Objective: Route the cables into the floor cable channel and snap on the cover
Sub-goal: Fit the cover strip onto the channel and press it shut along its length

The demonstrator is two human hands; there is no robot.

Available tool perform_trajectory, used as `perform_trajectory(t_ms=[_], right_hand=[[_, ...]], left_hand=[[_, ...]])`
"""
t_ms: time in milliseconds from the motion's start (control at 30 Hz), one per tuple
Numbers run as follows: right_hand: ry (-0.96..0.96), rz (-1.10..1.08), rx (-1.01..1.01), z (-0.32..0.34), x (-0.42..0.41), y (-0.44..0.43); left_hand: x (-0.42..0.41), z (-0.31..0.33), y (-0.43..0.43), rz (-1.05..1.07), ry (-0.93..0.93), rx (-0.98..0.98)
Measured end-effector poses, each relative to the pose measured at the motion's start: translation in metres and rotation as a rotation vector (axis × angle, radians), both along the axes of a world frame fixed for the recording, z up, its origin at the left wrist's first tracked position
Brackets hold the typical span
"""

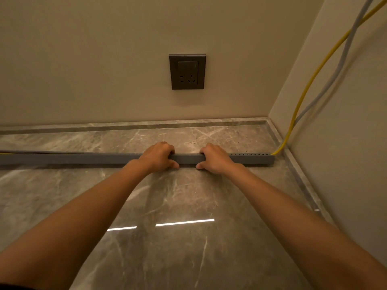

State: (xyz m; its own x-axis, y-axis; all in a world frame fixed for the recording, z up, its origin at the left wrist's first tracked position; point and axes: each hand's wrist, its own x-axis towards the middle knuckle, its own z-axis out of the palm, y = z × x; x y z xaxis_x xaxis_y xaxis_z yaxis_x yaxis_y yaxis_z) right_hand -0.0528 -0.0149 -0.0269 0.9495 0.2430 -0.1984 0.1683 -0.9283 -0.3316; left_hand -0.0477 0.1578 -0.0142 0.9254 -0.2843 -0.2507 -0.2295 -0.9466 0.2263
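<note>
The channel (pixel 83 159) lies along the floor (pixel 178 206), below the socket (pixel 187 71). It looks light, stiff and smooth, best pressed from the top. Below the socket the left hand (pixel 157 156) and right hand (pixel 215 158) clamp it, fingers over, thumbs in front, arms outstretched. Cables (pixel 303 97) enter right of the socket.

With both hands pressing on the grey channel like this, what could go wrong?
1. At the far left the cover looks slightly raised, with yellow cable showing; it may get pinched.
2. The left hand and right hand press close together, so the ends may stay unsnapped.
</note>
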Motion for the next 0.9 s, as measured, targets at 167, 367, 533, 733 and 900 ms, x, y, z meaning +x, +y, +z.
perform_trajectory(t_ms=[167,367,533,733,900], right_hand=[[0.030,0.063,0.036,-0.002,0.002,0.037],[0.029,0.012,0.060,-0.005,-0.001,0.059],[0.004,-0.003,0.044,-0.003,-0.005,0.065],[-0.063,-0.008,-0.046,-0.003,-0.010,0.075],[-0.036,-0.035,-0.081,-0.001,-0.013,0.078]], left_hand=[[0.008,0.003,0.029,0.001,0.073,0.051],[0.006,-0.004,0.053,-0.077,0.069,-0.042],[0.004,-0.008,0.054,-0.133,-0.001,-0.017],[-0.005,-0.016,0.051,-0.205,-0.148,0.026],[-0.003,-0.014,0.060,-0.182,-0.101,-0.085]])
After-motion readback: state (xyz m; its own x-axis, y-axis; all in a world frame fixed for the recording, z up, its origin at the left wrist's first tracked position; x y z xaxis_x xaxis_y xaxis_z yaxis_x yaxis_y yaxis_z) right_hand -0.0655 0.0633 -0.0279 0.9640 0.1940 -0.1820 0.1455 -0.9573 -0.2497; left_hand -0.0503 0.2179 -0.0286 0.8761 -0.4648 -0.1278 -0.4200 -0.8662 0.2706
